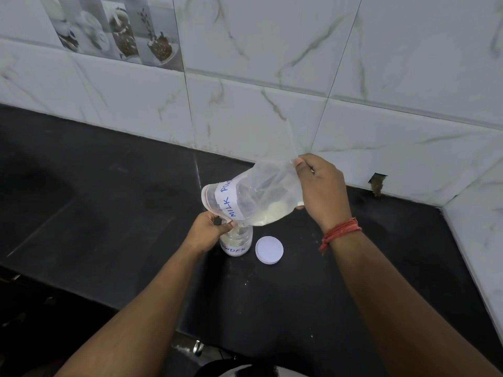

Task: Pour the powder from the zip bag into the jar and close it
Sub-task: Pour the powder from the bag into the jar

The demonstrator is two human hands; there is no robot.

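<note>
A clear zip bag with a white label reading "MILK POW..." is tilted, its open mouth down over a small clear jar. White powder lies along the bag's lower side and in the jar. My left hand pinches the bag's mouth at the jar's rim. My right hand holds the raised bottom end of the bag. The jar's white round lid lies flat on the black counter just right of the jar.
The black stone counter meets a white marble-tiled wall behind and on the right. A little spilled powder dots the counter in front of the jar. A small hole shows at the wall's base.
</note>
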